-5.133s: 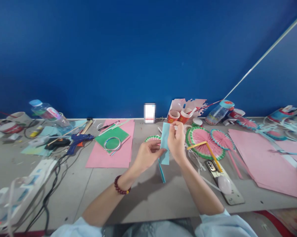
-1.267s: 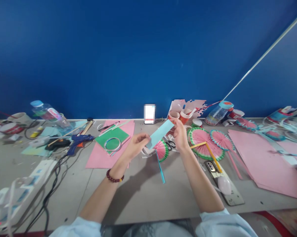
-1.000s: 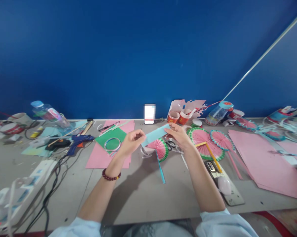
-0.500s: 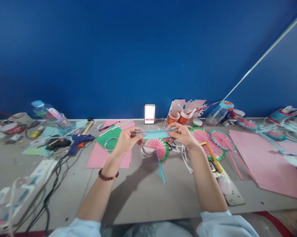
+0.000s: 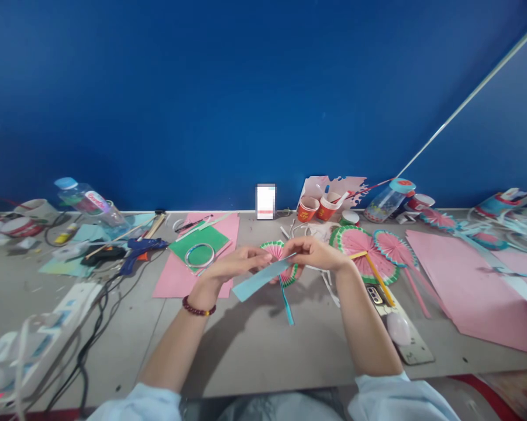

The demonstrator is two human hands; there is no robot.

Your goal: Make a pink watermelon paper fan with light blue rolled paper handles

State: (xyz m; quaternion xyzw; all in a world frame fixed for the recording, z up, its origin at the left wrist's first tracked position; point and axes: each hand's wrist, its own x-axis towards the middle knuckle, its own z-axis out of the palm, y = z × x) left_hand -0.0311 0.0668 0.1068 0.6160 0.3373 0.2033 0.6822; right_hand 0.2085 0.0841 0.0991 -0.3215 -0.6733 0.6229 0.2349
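A light blue paper strip (image 5: 259, 280) slants from lower left to upper right above the grey table (image 5: 254, 345). My left hand (image 5: 237, 268) pinches it near the middle and my right hand (image 5: 316, 254) pinches its upper right end. Both hands hover just over a small pink and green pleated paper fan (image 5: 279, 255) with a blue handle (image 5: 286, 300), which lies on the table partly hidden behind the strip and my fingers. A dark red bead bracelet (image 5: 198, 307) is on my left wrist.
Two larger pink fans (image 5: 362, 245) with a yellow stick lie right of my hands, beside a phone (image 5: 399, 330) and pink sheets (image 5: 469, 280). Left are green paper with a wire ring (image 5: 199, 245), a blue glue gun (image 5: 138, 248), cables and a power strip (image 5: 39, 339). Red cups (image 5: 316, 207) stand at the wall.
The strip, held upright at first, was turned flat and level, and now tilts with its left end lower. Both hands have come down closer to the small fan.
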